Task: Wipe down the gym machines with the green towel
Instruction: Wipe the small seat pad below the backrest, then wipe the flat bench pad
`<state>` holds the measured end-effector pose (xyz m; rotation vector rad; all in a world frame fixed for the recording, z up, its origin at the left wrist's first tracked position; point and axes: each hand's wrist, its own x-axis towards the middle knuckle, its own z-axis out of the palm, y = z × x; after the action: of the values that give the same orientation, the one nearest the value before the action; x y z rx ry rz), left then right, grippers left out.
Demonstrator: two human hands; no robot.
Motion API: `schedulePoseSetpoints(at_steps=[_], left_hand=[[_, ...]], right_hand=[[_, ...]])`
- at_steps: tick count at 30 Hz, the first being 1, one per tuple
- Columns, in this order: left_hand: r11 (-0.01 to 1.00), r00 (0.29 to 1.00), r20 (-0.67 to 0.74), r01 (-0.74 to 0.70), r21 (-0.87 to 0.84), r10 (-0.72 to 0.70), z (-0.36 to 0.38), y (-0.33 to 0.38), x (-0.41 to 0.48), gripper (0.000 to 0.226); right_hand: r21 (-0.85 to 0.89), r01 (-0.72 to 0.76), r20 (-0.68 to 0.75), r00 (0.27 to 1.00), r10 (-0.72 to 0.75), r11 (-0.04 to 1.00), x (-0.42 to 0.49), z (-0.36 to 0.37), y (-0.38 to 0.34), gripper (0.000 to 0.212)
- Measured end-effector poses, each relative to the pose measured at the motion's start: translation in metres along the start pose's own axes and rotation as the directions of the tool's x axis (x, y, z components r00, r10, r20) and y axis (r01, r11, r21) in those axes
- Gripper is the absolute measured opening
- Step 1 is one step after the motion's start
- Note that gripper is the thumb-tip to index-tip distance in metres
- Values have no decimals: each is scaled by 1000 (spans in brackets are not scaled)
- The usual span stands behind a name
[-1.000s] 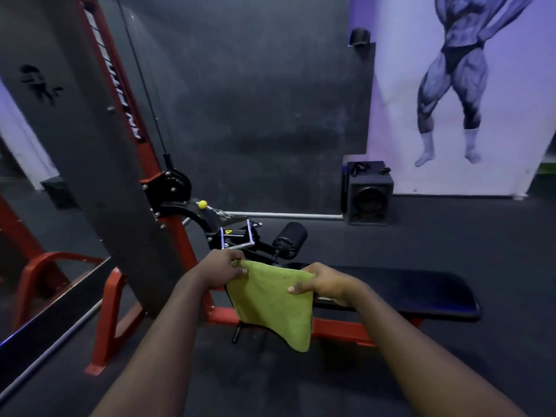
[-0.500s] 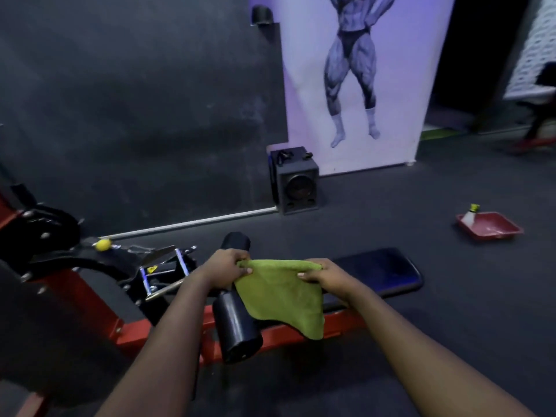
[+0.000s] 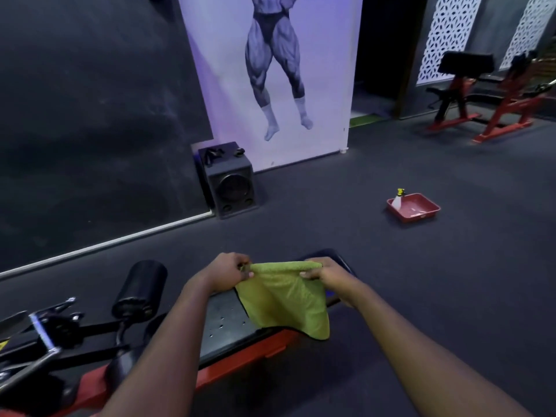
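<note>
The person had turned toward the padded surface (image 3: 224,325), left hand (image 3: 227,270) and right hand (image 3: 326,273) each pinching the green towel (image 3: 282,299) by its top edge, cloth hanging below the fingers (image 3: 244,273), wiping likely next.

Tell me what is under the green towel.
The green towel, held at its top edge by the left hand and right hand, hangs over the black bench pad on its red frame. The pad's middle stretch is covered.
</note>
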<state>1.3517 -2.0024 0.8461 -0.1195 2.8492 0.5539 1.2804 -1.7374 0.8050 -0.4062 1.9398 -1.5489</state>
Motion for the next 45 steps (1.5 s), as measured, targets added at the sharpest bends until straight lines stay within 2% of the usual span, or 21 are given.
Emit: schedulePoseSetpoints(at_steps=[4,12,18,22,24,29,32,34,37,39,40,41,45], left_hand=[[998,999,-7,47,-31,-47,13,45,64,17],[984,987,-18,159,-80,-161,9,109,181,18],[963,969,-39,236,-128,-243,7,112,275,19],[919,932,-80,330,-217,-354,8,97,343,22],[873,890,-114,397,-284,-442,6,90,376,25],[735,722,-249,501,-457,-646,-3,77,414,25],[640,619,-246,564,-522,-746,-7,68,432,26],[560,523,-250,599,-573,-815,-7,64,444,25],[421,348,-246,645,-638,-905,0,73,460,24],[301,202,-223,642,-705,-954,9,88,466,22],[278,173,-218,648,-710,-961,12,96,467,21],[210,94,-197,648,-732,-976,16,112,471,19],[36,-119,-136,606,-795,-984,26,153,474,14]], right_hand=[[-18,-24,33,999,25,1000,32,-75,3,15],[-65,-24,113,993,31,998,108,-203,-17,17],[-109,15,187,982,6,994,204,-264,-23,8],[-201,48,311,950,17,978,290,-293,-31,6],[-250,81,397,918,26,965,338,-304,-40,7],[-312,146,510,860,35,939,424,-320,-63,15],[-352,186,583,810,60,918,481,-322,-69,14],[-348,226,642,765,55,910,522,-320,-75,11],[-324,286,742,668,54,902,580,-312,-79,17],[-304,331,813,579,62,893,605,-304,-82,22],[-285,336,826,561,52,898,611,-301,-80,24],[-278,358,863,501,68,891,620,-299,-85,25],[-244,404,934,342,102,882,636,-284,-99,20]])
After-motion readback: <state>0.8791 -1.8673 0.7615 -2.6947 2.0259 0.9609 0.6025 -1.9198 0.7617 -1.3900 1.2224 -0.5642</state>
